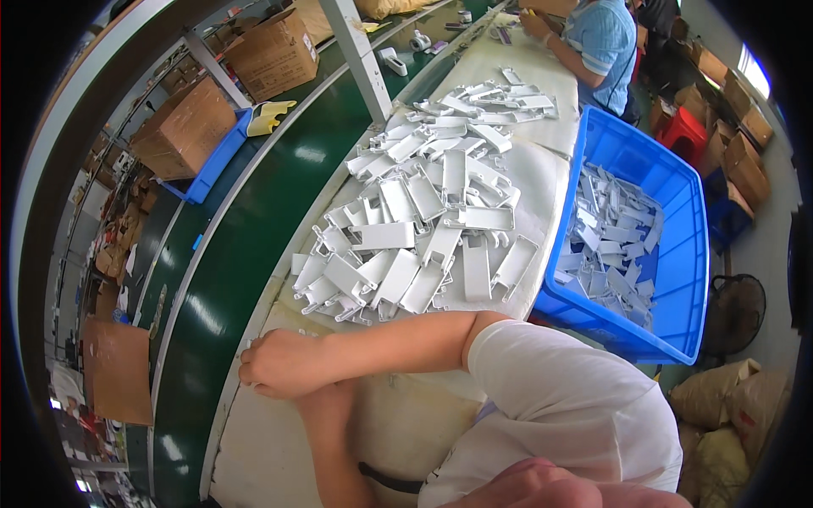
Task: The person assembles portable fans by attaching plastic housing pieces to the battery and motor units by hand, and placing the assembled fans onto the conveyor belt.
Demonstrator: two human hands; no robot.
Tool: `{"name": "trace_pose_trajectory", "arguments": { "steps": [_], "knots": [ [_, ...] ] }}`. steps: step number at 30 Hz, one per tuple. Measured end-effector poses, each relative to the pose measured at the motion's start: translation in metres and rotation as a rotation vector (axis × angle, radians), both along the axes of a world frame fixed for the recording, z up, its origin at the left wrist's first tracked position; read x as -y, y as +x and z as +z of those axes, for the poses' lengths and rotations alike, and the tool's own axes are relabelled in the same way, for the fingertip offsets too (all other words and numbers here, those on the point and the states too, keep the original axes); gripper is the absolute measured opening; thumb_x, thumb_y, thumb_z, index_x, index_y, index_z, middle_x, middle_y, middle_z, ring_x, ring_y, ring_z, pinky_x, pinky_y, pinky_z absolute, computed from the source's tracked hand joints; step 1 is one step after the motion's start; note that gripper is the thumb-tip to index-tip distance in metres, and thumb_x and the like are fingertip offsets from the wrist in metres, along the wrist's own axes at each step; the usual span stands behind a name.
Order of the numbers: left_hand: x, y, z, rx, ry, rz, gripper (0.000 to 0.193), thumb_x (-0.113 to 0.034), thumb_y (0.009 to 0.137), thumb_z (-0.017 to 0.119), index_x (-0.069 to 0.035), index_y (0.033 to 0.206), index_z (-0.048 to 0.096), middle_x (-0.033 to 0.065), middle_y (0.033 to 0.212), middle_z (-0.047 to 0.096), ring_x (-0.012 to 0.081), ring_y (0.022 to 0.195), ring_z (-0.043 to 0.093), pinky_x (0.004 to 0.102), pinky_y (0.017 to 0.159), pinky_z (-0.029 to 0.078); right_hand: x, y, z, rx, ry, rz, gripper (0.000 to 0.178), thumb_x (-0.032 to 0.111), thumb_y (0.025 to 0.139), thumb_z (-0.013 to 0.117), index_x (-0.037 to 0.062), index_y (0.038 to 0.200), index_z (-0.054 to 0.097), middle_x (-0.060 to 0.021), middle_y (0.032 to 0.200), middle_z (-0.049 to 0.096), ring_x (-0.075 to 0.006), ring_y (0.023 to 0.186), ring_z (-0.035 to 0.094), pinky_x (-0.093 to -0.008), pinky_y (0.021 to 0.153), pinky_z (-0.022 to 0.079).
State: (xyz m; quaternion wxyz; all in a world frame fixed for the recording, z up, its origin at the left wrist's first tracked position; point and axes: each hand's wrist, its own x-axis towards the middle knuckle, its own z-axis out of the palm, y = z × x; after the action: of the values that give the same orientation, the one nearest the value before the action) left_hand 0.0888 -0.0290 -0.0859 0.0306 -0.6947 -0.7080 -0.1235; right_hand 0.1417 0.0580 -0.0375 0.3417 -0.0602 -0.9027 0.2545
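Note:
My right hand [284, 364] is at the near left edge of the pale worktable [271, 457], its fingers curled in. Whatever it may hold is hidden under the fingers. My left forearm [329, 432] comes up from the lower edge and passes beneath my right wrist. The left hand itself is covered by the right one, so its fingers do not show. Just beyond my right forearm lies a large loose heap of white plastic housings [385, 235], long, shallow and open on one side. Neither hand is visibly touching the heap.
A blue bin [690, 279] with more white parts stands right of the table. Along the left runs a green conveyor belt [216, 309]. A metal post [360, 63] rises between belt and table. A person in blue [605, 46] works at the far end. Cardboard boxes [271, 55] stand beyond.

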Motion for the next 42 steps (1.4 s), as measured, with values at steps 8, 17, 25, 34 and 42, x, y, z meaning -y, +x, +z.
{"name": "trace_pose_trajectory", "arguments": {
  "steps": [8,17,25,34,42],
  "knots": [
    [0.0,-0.014,-0.007,0.023,0.075,0.006,0.047,-0.021,0.072,0.062,-0.006,0.115,0.052,0.0167,0.111,0.056,0.0327,0.1,0.054,0.0439,0.08,0.043,-0.005,0.001,-0.001,0.039,0.009,0.011,0.019,0.02,0.075,0.057,0.0075,0.089,0.061,-0.009,0.088,0.058,-0.0271,0.087,0.057,-0.0384,0.074,0.047],
    [0.01,-0.041,0.017,0.413,0.017,0.153,0.035,-0.015,0.06,0.061,-0.001,0.091,0.056,0.0182,0.086,0.059,0.0335,0.083,0.057,0.0427,0.072,0.047,-0.012,0.002,0.015,0.027,-0.046,-0.035,0.019,0.01,0.077,0.059,0.0039,0.095,0.06,-0.0134,0.095,0.06,-0.0312,0.088,0.058,-0.0371,0.075,0.047],
    [0.016,-0.095,0.029,1.219,0.107,0.185,0.041,-0.017,0.066,0.062,-0.002,0.103,0.055,0.0084,0.088,0.059,0.0153,0.078,0.057,0.0303,0.065,0.045,-0.016,0.0,0.018,-0.106,-0.289,-0.09,0.042,0.013,0.084,0.056,0.0068,0.124,0.045,-0.0108,0.127,0.045,-0.0232,0.12,0.039,-0.0366,0.1,0.028],
    [0.024,-0.085,0.049,1.809,0.306,0.086,0.038,-0.019,0.074,0.056,-0.005,0.109,0.053,0.0055,0.096,0.057,0.0123,0.082,0.055,0.0297,0.069,0.045,-0.002,-0.015,0.005,0.086,-1.123,0.29,0.068,0.041,0.088,0.05,0.0078,0.139,0.02,-0.0134,0.13,0.039,-0.0228,0.111,0.049,-0.0336,0.087,0.043],
    [0.0,-0.082,0.034,1.731,0.473,0.105,0.044,-0.009,0.071,0.066,-0.001,0.111,0.048,0.0101,0.1,0.057,0.0169,0.087,0.059,0.0309,0.075,0.049,-0.027,-0.021,-0.023,-0.17,-1.052,0.191,0.065,0.01,0.082,0.056,-0.0007,0.137,0.023,-0.0137,0.124,0.045,-0.0201,0.111,0.047,-0.0304,0.092,0.039]
  ]
}}
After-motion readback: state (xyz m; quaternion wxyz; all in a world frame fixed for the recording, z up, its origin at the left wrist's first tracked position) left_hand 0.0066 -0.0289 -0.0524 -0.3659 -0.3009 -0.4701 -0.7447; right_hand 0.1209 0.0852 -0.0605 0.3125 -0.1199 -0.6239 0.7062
